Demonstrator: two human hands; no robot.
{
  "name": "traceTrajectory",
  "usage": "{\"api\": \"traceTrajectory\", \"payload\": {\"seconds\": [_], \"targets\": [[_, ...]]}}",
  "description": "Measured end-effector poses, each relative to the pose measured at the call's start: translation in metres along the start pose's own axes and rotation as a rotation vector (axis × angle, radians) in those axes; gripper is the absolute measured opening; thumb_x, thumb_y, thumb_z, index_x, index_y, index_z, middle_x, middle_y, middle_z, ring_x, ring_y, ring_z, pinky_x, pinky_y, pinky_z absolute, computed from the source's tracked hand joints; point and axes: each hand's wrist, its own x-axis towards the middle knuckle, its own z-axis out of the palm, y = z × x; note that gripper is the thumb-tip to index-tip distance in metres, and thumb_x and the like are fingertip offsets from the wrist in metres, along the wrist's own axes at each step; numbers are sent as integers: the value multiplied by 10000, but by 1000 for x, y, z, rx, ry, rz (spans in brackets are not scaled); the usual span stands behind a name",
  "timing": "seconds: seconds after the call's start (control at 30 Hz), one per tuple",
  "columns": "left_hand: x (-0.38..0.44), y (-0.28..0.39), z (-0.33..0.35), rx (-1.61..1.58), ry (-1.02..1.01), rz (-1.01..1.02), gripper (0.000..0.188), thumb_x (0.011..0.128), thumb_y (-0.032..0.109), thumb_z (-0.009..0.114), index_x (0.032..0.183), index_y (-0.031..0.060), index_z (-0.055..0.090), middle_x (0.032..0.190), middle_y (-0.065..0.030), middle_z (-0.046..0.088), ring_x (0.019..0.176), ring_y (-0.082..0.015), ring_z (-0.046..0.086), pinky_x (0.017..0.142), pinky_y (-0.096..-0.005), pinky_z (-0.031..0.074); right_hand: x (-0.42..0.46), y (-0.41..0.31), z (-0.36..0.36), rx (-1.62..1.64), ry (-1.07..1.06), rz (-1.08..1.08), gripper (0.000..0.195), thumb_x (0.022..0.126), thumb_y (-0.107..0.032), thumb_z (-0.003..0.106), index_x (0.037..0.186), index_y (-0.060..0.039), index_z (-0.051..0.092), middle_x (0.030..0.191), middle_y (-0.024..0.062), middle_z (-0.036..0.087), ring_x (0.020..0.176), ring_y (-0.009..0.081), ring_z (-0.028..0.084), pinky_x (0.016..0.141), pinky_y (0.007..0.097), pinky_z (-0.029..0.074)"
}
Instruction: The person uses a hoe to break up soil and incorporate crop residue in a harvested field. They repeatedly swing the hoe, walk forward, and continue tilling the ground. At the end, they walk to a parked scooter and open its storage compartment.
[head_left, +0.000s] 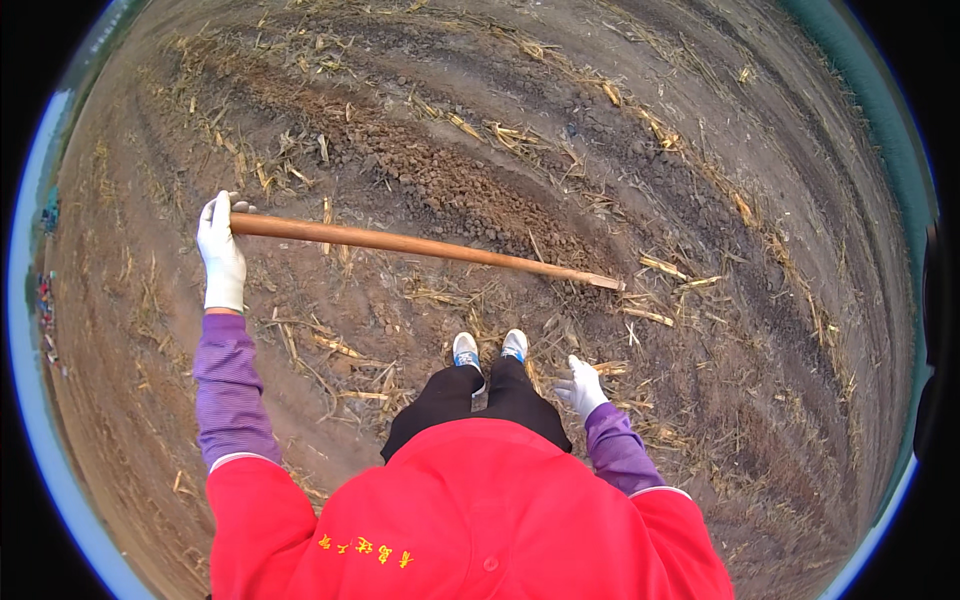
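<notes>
My left hand (223, 251), in a white glove, holds the thicker end of a long wooden handle (420, 244) out at the left. The handle slants across in front of my feet, down to the right. It tapers to a pale, cut-looking tip by the loose soil; no tool head shows, and I cannot tell whether the tip is sunk in the ground. My right hand (583, 386), also in a white glove, hangs low beside my right leg. Its fingers are apart and nothing is in it.
A ridge of loose, crumbly brown soil (465, 187) runs diagonally beyond the handle. Dry stalk pieces (517, 136) and straw litter the field. My shoes (466, 349) stand just on the near side of the handle. Green vegetation (885, 112) borders the far right.
</notes>
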Motion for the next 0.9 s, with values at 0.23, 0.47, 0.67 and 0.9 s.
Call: {"api": "traceTrajectory", "payload": {"seconds": [0.23,0.47,0.67,0.9], "targets": [[-84,69,4,590,-157,2,231,930,215,459,902,20,581,754,-16,573,632,-77,532,575,-212,438,48,-90,120,819,-404,27,897,803,-564,527,1395,-76,61,1368,223,258,1250,408,301,997,541,298],[-128,8,-119,1471,-190,0,363,886,256,493,649,-18,496,585,-214,457,494,-324,427,500,-380,354,140,-27,186,787,-98,349,621,790,-445,604,1254,-107,367,1266,141,419,1136,340,432,957,520,346],[-117,-92,-188,1127,3,-170,343,888,249,486,687,-22,547,547,-132,469,515,-170,460,524,-337,381,201,16,198,616,62,149,347,813,-273,580,1081,-86,462,1042,109,531,969,282,515,859,464,422],[-119,-263,-221,1048,-117,-468,380,864,339,477,738,3,603,664,-192,575,642,-342,569,609,-403,427,137,-33,190,607,311,-224,293,817,-269,523,1000,-51,451,911,137,518,819,259,523,743,383,480]]}}
